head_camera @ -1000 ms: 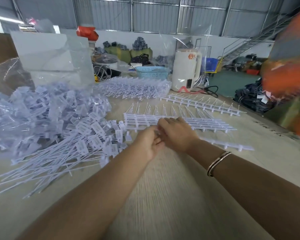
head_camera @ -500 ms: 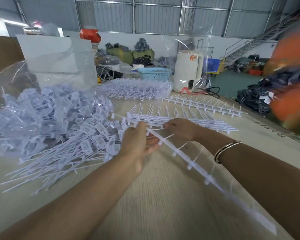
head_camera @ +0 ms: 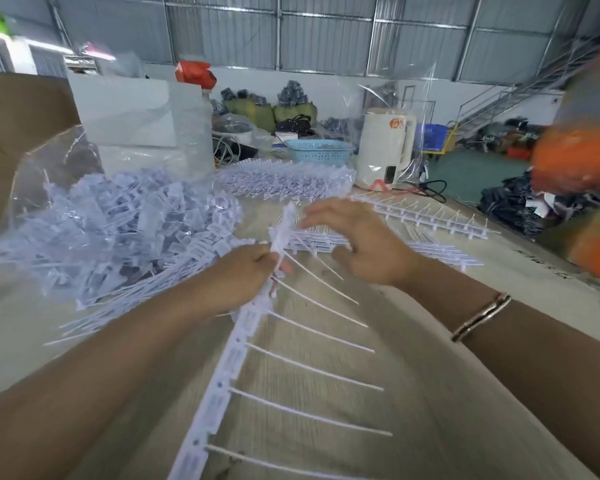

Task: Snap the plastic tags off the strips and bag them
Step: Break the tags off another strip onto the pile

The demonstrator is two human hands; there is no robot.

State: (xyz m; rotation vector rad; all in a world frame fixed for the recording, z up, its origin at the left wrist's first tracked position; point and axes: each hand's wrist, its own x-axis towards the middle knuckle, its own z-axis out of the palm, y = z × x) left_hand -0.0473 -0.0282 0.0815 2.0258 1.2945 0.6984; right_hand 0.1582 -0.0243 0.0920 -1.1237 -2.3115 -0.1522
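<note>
My left hand grips a long white strip of plastic tags near its upper end. The strip runs from above the hand down toward me, with its thin tails pointing right. To the right of the strip's top, my right hand hovers with fingers spread and holds nothing. Under that hand lies a stack of more tag strips on the table. A heap of loose snapped-off tags lies at the left, partly on a clear plastic bag.
At the back lie another bundle of strips and a single strip. Behind them stand a blue basket and a white kettle. A person in orange is at the right edge. The wooden table spreads out below.
My left hand has swung the strip from lying across toward the right to pointing down at me. My right hand has let go of it and opened.
</note>
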